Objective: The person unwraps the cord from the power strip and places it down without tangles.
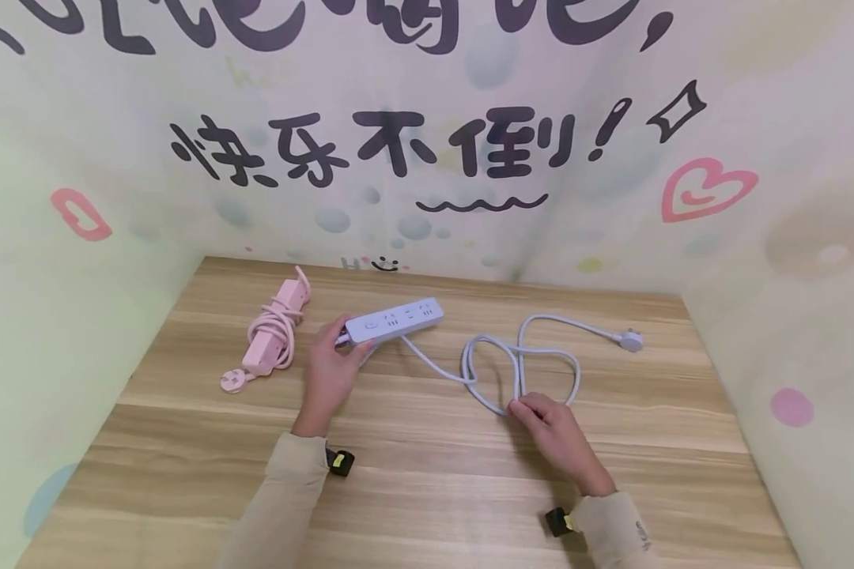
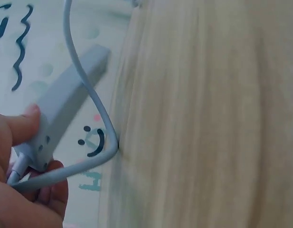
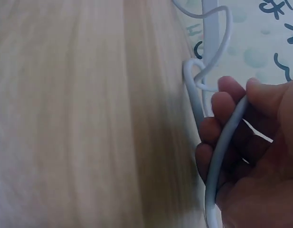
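Note:
My left hand (image 1: 330, 370) grips the near left end of a pale blue-white power strip (image 1: 398, 318), its thumb on one side and fingers on the other. The strip's sockets face up in the head view. From the held end the cord (image 2: 96, 99) bends round beside the fingers in the left wrist view. Farther right the cord lies in loose loops on the table. My right hand (image 1: 557, 435) pinches the cord (image 3: 226, 137) between thumb and fingertips at the near side of the loops. The cord's round plug (image 1: 630, 341) rests at the far right.
A pink power strip (image 1: 285, 304), wrapped in its own cord, lies left of my left hand, with its pink plug (image 1: 232, 381) toward me. Printed fabric walls (image 1: 398, 229) enclose the wooden table (image 1: 427, 490) at the back and sides.

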Tool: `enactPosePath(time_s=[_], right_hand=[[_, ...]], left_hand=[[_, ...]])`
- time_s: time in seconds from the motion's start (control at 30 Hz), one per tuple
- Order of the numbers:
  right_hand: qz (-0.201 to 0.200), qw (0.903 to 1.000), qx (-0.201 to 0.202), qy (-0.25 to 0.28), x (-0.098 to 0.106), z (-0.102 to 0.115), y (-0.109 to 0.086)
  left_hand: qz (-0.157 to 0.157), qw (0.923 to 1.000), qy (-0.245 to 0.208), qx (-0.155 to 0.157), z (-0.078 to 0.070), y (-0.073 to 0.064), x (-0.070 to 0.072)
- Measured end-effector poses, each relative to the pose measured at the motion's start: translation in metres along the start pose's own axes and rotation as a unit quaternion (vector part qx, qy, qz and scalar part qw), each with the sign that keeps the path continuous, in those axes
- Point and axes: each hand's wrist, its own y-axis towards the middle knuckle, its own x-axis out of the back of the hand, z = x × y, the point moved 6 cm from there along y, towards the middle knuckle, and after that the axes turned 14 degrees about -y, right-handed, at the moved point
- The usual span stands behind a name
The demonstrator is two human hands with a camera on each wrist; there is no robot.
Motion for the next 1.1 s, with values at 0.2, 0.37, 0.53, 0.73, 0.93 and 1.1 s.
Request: enactPosePath(time_s=[0.2, 0.37, 0.53, 0.73, 0.93, 1.1], right_hand=[[-0.013, 0.9985, 0.035, -0.039, -0.005, 0.002, 0.003], [-0.021, 0.9973, 0.046, -0.053, -0.006, 0.002, 0.005], [-0.022, 0.9974, 0.044, -0.053, -0.008, 0.001, 0.004], [-0.023, 0.9974, 0.041, -0.055, -0.008, 0.001, 0.004], [-0.014, 0.9984, 0.025, -0.05, -0.007, 0.002, 0.003], [-0.012, 0.999, 0.016, -0.04, -0.006, 0.006, 0.002]], left_hand=[[-0.01, 0.9973, 0.072, 0.013, -0.002, -0.002, -0.004], [-0.012, 0.9924, 0.122, 0.015, -0.005, -0.007, -0.006], [-0.007, 0.9868, 0.162, 0.004, -0.01, -0.019, -0.013], [-0.006, 0.9819, 0.185, -0.039, -0.02, -0.033, -0.027], [0.014, 0.9778, 0.206, -0.038, -0.021, -0.04, -0.037], [0.025, 0.9787, 0.2, -0.039, -0.025, -0.04, -0.037]])
